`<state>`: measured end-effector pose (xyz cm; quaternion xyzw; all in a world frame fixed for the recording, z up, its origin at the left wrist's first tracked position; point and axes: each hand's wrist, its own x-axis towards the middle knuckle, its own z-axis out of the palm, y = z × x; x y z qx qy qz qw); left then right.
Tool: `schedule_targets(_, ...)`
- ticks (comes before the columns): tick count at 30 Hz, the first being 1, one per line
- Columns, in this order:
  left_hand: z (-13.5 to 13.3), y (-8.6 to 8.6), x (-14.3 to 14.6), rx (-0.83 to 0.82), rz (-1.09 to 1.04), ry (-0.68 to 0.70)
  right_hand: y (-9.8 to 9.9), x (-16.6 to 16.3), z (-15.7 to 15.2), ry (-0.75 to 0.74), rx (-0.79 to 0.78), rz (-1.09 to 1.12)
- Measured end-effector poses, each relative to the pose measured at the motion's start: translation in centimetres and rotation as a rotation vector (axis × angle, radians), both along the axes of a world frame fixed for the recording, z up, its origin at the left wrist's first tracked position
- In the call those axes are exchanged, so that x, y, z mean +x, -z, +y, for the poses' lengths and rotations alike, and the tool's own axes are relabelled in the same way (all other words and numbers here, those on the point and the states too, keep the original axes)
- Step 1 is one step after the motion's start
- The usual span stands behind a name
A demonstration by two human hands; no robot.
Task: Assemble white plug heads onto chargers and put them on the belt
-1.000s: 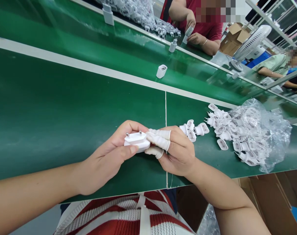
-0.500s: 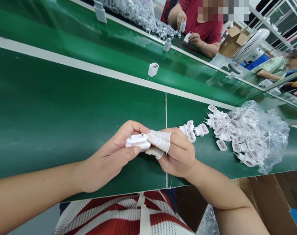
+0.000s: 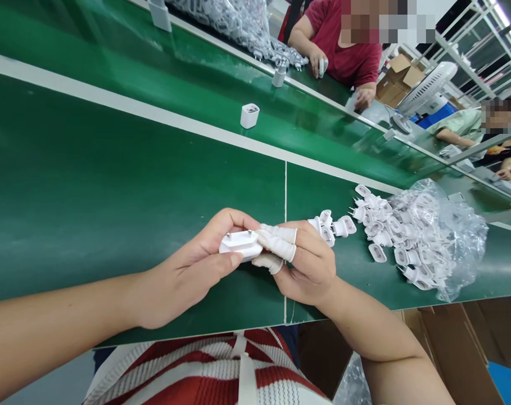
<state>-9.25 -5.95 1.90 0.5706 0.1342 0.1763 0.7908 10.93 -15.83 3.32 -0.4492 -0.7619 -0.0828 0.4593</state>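
I have the left hand [image 3: 196, 273] extended from the left, thumb on the near side, its grip closed around a white plug [image 3: 240, 246] by its left end. The right hand [image 3: 306, 264] is angled in from the opposite side, wrist bent, covered fingertips [image 3: 278, 247] pinching the plug's right end. I see the plug between both grips, over the green bench [image 3: 112, 214], its two pins [image 3: 228, 235] pointing up.

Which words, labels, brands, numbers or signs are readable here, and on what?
No text is readable in view.
Held plug: no marking readable on its visible sides.
Standing white casing, clear bag: none readable; any fine print would be too small.
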Motion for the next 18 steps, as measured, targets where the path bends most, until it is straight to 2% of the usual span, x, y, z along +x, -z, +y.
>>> schedule_targets(8,-0.2,0.0,0.5,0.025,0.041,-0.047,-0.1,0.0,0.0,0.013,0.011,-0.018)
schedule_targets(14,-0.5,-0.4,0.3,-0.115,0.044,-0.066,-0.6,-0.1,-0.3,0.01,-0.001,-0.013)
schedule_targets(18,-0.6,-1.4,0.1,-0.127,0.079,-0.061,-0.7,0.0,-0.4,0.007,-0.003,-0.019)
